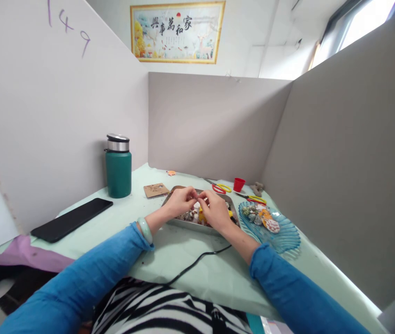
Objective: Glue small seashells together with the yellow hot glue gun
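Over a shallow metal tray (197, 227), my left hand (182, 202) and my right hand (214, 209) meet at the fingertips. Both are closed in a pinch, and whatever lies between the fingers is too small to make out. Small yellow, white and dark pieces (189, 215) lie in the tray, partly hidden below my hands. To the right, a blue scalloped glass plate (288, 235) holds several small decorated pieces (262, 218), some orange, some white and red, some greenish.
A green bottle (118, 174) and a black phone (74, 220) are at the left. Behind the tray are a brown card (156, 190), scissors (220, 188), a red cup (239, 184) and a second pair (255, 199). A black cable (197, 262) crosses the front. Grey partitions (214, 125) surround the table.
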`<move>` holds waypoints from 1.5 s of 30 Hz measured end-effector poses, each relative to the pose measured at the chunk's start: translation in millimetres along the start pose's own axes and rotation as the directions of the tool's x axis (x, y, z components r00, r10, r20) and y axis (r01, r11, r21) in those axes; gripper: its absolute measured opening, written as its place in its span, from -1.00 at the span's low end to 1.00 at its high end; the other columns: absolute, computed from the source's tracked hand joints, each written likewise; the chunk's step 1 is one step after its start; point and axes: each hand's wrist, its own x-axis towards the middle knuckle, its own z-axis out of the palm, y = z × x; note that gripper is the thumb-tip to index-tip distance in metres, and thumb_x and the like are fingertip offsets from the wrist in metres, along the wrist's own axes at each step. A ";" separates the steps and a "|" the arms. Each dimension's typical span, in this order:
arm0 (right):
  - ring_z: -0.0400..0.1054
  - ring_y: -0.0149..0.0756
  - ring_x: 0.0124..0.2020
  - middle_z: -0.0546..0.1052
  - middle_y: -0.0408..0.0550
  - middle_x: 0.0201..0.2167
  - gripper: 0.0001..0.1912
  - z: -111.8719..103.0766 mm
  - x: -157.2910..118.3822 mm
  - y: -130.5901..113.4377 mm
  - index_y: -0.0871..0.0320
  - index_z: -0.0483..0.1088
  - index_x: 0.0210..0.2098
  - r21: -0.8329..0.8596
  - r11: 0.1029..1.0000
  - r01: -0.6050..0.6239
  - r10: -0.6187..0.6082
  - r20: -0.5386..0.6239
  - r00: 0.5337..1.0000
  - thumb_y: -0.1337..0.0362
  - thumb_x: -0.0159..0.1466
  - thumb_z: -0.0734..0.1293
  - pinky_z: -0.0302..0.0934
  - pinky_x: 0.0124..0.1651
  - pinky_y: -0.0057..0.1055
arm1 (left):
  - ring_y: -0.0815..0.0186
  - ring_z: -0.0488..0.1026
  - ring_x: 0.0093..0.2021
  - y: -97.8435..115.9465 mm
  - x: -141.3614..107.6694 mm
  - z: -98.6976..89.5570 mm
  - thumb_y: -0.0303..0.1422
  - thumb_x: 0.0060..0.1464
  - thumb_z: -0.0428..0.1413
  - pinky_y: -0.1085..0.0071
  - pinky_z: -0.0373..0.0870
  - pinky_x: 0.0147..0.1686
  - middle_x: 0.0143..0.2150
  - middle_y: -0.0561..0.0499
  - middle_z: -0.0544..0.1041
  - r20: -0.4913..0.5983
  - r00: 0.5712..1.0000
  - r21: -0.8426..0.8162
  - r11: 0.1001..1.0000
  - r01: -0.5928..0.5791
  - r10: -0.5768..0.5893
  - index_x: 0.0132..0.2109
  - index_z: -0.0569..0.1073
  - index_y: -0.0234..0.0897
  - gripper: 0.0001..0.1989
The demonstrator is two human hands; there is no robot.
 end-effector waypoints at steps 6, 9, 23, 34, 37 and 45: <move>0.31 -0.37 -0.40 0.47 -0.11 -0.38 -0.90 -0.5 0.2 -0.5 0.13 0.35 -0.36 0.016 1.000 -0.007 0.007 -0.001 1.000 0.30 0.20 0.20 0.08 -0.34 -0.49 | 0.43 0.41 -0.56 0.3 2.9 0.1 -0.34 -0.06 0.07 0.54 0.30 -0.53 -0.56 0.07 0.44 0.070 0.991 -0.181 0.976 0.121 -0.110 -0.34 0.34 -0.33 -0.86; 0.32 -0.36 -0.39 0.47 -0.11 -0.37 -0.89 -0.4 0.1 -0.2 0.13 0.36 -0.34 0.035 0.999 -0.007 0.007 -0.010 1.000 0.33 0.19 0.20 0.10 -0.33 -0.48 | 0.42 0.40 -0.57 2.6 3.1 -1.7 -0.34 -0.08 0.10 0.53 0.31 -0.53 -0.61 0.08 0.41 0.105 0.981 -0.289 0.939 0.188 -0.164 -0.33 0.34 -0.36 -0.83; 0.31 -0.35 -0.40 0.47 -0.10 -0.44 -0.90 3.6 -1.2 5.0 0.16 0.36 -0.39 -0.013 1.000 0.019 -0.019 0.020 1.000 0.37 0.16 0.21 0.09 -0.34 -0.47 | 0.38 0.46 -0.54 -6.7 4.2 1.3 -0.32 -0.08 0.11 0.54 0.31 -0.54 -0.57 0.04 0.48 0.083 0.990 -0.160 0.979 0.123 -0.111 -0.38 0.37 -0.35 -0.84; 0.32 -0.34 -0.39 0.49 -0.08 -0.44 -0.90 2.8 -0.4 3.2 0.16 0.36 -0.40 -0.057 0.998 -0.014 0.019 0.085 0.996 0.39 0.15 0.22 0.08 -0.34 -0.46 | 0.39 0.46 -0.54 -1.3 1.1 -1.0 -0.33 -0.07 0.09 0.56 0.29 -0.53 -0.58 0.06 0.49 0.077 0.992 -0.045 0.993 0.108 -0.104 -0.39 0.39 -0.32 -0.88; 0.32 -0.35 -0.41 0.48 -0.11 -0.43 -0.91 0.4 -0.9 0.7 0.13 0.36 -0.38 -0.055 0.998 -0.037 0.038 0.027 0.999 0.34 0.16 0.22 0.07 -0.36 -0.47 | 0.38 0.45 -0.54 1.2 2.0 -1.0 -0.29 -0.08 0.12 0.54 0.31 -0.53 -0.58 0.05 0.47 0.110 0.983 -0.204 0.964 0.170 -0.150 -0.36 0.36 -0.34 -0.82; 0.31 -0.38 -0.43 0.48 -0.13 -0.39 -0.87 -1.4 -1.8 -3.2 0.11 0.35 -0.31 0.014 1.000 -0.004 0.004 0.015 1.000 0.28 0.21 0.18 0.08 -0.36 -0.48 | 0.41 0.43 -0.54 8.7 -0.5 -8.9 -0.22 -0.06 0.15 0.52 0.32 -0.51 -0.57 0.02 0.44 0.185 0.964 -0.433 0.866 0.252 -0.188 -0.32 0.36 -0.39 -0.72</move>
